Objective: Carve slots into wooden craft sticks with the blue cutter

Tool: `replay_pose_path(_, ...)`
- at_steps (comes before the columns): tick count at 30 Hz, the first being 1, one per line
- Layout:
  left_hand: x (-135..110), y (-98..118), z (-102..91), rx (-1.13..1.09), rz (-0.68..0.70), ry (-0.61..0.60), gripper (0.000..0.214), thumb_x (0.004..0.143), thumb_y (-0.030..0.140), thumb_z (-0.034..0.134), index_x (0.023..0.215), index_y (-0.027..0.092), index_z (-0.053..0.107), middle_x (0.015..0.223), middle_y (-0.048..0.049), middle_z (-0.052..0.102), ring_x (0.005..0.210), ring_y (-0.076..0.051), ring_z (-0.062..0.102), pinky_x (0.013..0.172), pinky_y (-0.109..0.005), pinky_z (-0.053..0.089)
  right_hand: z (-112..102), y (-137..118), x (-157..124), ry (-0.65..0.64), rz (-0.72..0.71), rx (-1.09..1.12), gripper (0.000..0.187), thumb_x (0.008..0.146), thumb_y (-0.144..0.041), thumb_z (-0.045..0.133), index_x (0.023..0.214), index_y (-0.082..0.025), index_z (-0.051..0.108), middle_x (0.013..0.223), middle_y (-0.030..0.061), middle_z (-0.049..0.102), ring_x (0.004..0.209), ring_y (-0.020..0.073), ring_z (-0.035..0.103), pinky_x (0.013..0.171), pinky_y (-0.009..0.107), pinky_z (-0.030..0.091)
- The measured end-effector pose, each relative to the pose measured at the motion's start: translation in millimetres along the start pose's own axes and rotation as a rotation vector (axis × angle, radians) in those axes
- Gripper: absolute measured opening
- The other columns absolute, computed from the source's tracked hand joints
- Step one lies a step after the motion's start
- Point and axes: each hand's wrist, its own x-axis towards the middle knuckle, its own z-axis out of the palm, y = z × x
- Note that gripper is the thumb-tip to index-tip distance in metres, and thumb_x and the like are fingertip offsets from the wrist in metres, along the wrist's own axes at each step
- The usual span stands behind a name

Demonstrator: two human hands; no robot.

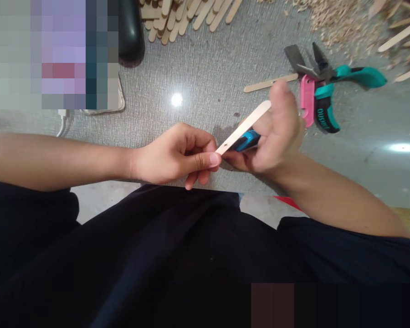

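Note:
Between thumb and fingers, my left hand (pixel 187 157) pinches the lower end of a pale wooden craft stick (pixel 248 126), which slants up to the right. A small dark spot shows on the stick near that end. Curled around a blue-and-black tool (pixel 248 140), my right hand (pixel 278 130) is beneath and beside the stick, its thumb raised near the stick's upper end. The tool's working end is hidden, so its exact kind cannot be made out. Another craft stick (pixel 269 83) lies on the table beyond my right hand.
Teal-handled pliers (pixel 358 76) and a pink folding-type cutter (pixel 307 98) lie right of my hands. Many craft sticks (pixel 181 18) are heaped at the back, with wood shavings (pixel 338 27) at the back right. A black rounded object (pixel 131 29) and white cable (pixel 62 120) are at left.

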Motion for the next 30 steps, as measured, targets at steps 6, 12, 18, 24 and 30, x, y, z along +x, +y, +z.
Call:
replay_pose_path(6, -1.3, -1.0, -0.5, 0.03, -0.022, -0.037, 0.052, 0.092, 0.054, 0.1, 0.08, 0.017, 0.066, 0.062, 0.0011, 0.071, 0.046, -0.008, 0.063, 0.041, -0.016, 0.05, -16.5, -20.4, 19.4, 0.073, -0.253, -0.122, 0.096, 0.117, -0.076, 0.044, 0.186, -0.013, 0.024, 0.083, -0.0035, 0.073, 0.062, 0.0153, 0.064, 0.056, 0.033, 0.041)
replay_pose_path(12, -3.4, -3.9, 1.8, 0.018, -0.01, -0.065, 0.048, 0.093, 0.048, 0.1, 0.078, 0.016, 0.067, 0.063, 0.0017, 0.069, 0.048, -0.007, 0.063, 0.044, -0.015, 0.054, -28.1, -34.4, 26.4, 0.045, -0.293, -0.113, 0.09, 0.119, -0.072, 0.045, 0.187, -0.014, 0.029, 0.083, -0.0016, 0.074, 0.063, 0.0171, 0.064, 0.056, 0.034, 0.042)
replay_pose_path(18, -4.9, -3.6, 4.4, 0.032, -0.009, -0.079, 0.049, 0.095, 0.051, 0.098, 0.079, 0.016, 0.067, 0.063, 0.0025, 0.068, 0.048, -0.006, 0.061, 0.044, -0.014, 0.052, -29.1, -31.5, 22.2, 0.012, -0.289, -0.198, 0.092, 0.119, -0.076, 0.038, 0.189, -0.018, 0.023, 0.079, -0.0018, 0.072, 0.057, 0.0189, 0.06, 0.056, 0.037, 0.043)
replay_pose_path(24, -6.0, -5.7, 4.2, 0.056, 0.007, -0.051, 0.048, 0.097, 0.053, 0.095, 0.08, 0.018, 0.066, 0.062, 0.0022, 0.067, 0.047, -0.007, 0.06, 0.042, -0.016, 0.05, -21.2, -31.6, 29.3, 0.143, -0.295, -0.059, 0.08, 0.119, -0.071, 0.049, 0.179, -0.018, 0.046, 0.074, -0.0054, 0.072, 0.054, 0.0156, 0.06, 0.054, 0.032, 0.045)
replay_pose_path(30, -7.7, 2.4, 2.1, 0.098, -0.011, -0.052, 0.041, 0.103, 0.038, 0.087, 0.075, 0.019, 0.064, 0.059, 0.0034, 0.062, 0.047, -0.006, 0.054, 0.043, -0.016, 0.042, -42.1, -18.8, 30.8, 0.066, -0.277, -0.066, 0.098, 0.111, -0.088, 0.051, 0.18, -0.018, 0.041, 0.068, -0.0058, 0.064, 0.052, 0.018, 0.058, 0.051, 0.035, 0.042)
